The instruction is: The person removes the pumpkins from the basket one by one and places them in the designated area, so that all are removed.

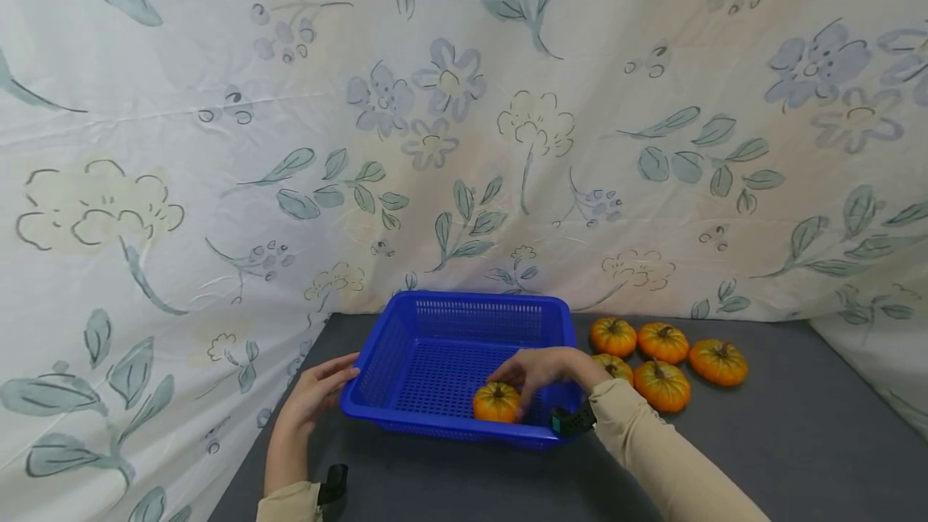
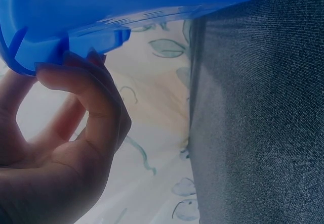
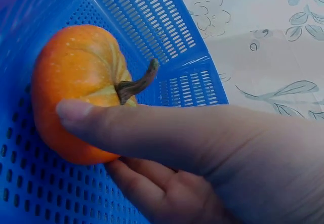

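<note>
A blue plastic basket (image 1: 442, 365) with slotted walls sits on the dark table. At its left end, my left hand (image 1: 312, 397) pinches the rim, its curled fingers (image 2: 101, 102) up against the rim's underside in the left wrist view. Inside the basket, near the front wall, my right hand (image 1: 540, 369) grips a small orange pumpkin (image 1: 493, 405). The right wrist view shows the thumb (image 3: 101, 120) across the pumpkin's side, close to its curved stem (image 3: 136, 85), and the other fingers partly hidden beneath.
Several more small pumpkins (image 1: 718, 362) lie grouped on the dark grey table (image 1: 790, 417) just right of the basket; the right forearm partly covers one (image 1: 613, 366). A floral cloth (image 1: 464, 151) hangs behind the table and along its left side.
</note>
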Demonstrator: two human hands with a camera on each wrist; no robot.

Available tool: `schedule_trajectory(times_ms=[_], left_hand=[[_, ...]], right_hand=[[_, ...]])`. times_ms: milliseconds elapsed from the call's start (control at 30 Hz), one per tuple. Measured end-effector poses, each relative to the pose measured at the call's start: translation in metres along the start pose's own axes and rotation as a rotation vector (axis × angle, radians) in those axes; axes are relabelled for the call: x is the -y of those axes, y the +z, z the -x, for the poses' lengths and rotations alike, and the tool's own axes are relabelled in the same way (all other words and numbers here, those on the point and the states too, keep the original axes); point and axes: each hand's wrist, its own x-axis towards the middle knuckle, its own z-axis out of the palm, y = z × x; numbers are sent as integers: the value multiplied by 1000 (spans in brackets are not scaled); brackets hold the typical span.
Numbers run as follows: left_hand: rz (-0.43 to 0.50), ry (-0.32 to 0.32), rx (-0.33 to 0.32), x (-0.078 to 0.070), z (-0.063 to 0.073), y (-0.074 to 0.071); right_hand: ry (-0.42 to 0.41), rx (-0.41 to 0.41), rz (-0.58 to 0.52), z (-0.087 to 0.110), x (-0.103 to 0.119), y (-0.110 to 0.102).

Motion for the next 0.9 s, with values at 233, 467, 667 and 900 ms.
schedule_trajectory(times_ms=[233, 467, 667, 900], left_hand=[[-8, 2, -6, -1, 1, 2], [0, 6, -5, -2, 2, 2], [1, 12, 0, -2, 1, 1], [-7, 10, -3, -1, 1, 1]], right_hand=[[-101, -68, 20, 4, 0, -4], [-161, -109, -57, 10, 7, -10], [-200, -145, -54, 14, 12, -13], [-237, -207, -69, 24, 14, -19]])
